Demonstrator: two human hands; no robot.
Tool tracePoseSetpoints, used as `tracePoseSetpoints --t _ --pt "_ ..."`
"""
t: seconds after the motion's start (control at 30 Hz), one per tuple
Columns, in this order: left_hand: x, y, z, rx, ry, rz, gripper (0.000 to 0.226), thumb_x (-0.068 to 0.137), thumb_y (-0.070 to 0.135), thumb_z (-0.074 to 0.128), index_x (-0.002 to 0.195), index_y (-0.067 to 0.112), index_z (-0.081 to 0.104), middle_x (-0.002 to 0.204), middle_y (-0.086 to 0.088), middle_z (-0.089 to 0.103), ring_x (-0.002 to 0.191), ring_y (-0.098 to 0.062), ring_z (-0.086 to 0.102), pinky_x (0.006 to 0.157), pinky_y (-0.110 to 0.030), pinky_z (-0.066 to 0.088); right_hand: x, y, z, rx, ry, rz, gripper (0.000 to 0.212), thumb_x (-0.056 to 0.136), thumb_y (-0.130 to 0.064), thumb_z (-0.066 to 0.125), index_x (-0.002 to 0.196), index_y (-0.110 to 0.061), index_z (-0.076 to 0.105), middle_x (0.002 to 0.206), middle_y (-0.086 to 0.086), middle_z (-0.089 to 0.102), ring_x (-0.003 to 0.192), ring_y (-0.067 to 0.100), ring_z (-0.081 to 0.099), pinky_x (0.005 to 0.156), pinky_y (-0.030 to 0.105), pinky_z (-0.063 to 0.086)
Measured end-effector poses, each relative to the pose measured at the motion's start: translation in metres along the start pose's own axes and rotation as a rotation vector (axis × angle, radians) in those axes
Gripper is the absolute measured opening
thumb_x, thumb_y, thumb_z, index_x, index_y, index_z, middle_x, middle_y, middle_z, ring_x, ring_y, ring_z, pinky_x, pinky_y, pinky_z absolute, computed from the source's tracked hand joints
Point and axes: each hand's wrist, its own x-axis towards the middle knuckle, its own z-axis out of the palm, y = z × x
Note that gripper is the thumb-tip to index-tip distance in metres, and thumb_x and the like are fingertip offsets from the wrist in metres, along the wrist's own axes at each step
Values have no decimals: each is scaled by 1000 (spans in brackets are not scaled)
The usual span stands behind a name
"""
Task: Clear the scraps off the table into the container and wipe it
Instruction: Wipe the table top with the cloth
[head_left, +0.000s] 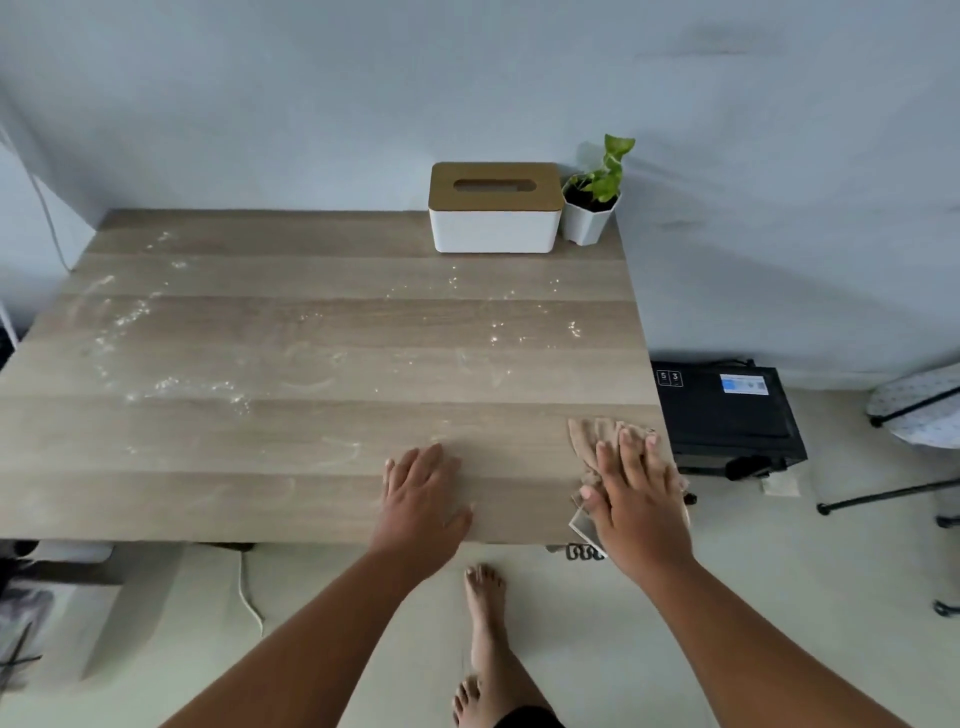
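- We think we are at the wiping step now. No big scraps show on the desk (311, 332), just white dusty smears and small specks.
- Our right hand (631, 493) lies flat on a tan cloth (592, 436) at the near right corner of the desk. Its fingers (628, 447) are straight and spread, pressing the cloth down, not curled round it.
- Our left hand (421, 493) rests flat on the desk near the front edge, w/ fingers loose and straight. It holds nothing.
- The mess sits mostly on the left side and in the middle-right, far from the cloth.
- Next, we guess, the cloth must slide left and away from us, across those smears, w/ firm push.
- We can't see a scrap container for sure. A white box w/ a wood lid (494, 208) and a small plant pot (589, 221) stand at the back; go round them.
- Sth thin pokes out under the right hand by the desk edge; can't tell what.
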Motion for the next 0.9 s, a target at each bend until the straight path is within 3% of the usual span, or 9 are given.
tracePoseSetpoints --t 0.07,0.2,0.33,0.5,0.67,0.9 --pt "-7 -1 5 100 -36 58 70 94 53 58 156 23 40 169 -5 24 158 -31 8 129 -50 -4 -1 -3 -3 -29 -45 9 68 106 -56 26 165 -26 11 174 7 -8 157 36 -21 126 59 7" --pt "7 -1 4 166 -18 83 76 94 59 53 158 22 35 169 -7 21 158 -32 7 129 -48 -4 3 -5 -9 -63 -102 -1 70 104 -60 23 165 -28 6 173 7 -12 157 38 -20 127 56 9" --pt "31 8 9 175 47 12 83 90 68 49 157 21 38 169 -8 23 157 -32 11 129 -47 4 4 -6 -12 -71 -68 -20 71 102 -61 26 164 -27 16 174 9 -2 158 38 -15 128 56 1" --pt "53 32 27 81 198 -126 93 82 76 33 155 19 42 168 -7 27 158 -28 11 129 -46 0 3 4 -6 29 65 -131 73 98 -65 38 162 -32 29 173 4 11 160 37 -3 127 58 11" --pt "56 32 47 156 290 -144 88 88 77 39 156 21 39 168 -7 29 159 -25 11 129 -48 5 22 11 6 -16 148 -193 66 100 -59 44 158 -26 39 170 5 26 159 35 9 124 60 21" --pt "55 30 54 204 314 -155 87 87 76 45 154 20 42 166 -7 31 158 -25 14 128 -50 9 27 12 12 -44 158 -196 66 100 -55 41 159 -27 35 171 6 23 159 38 8 123 62 18"
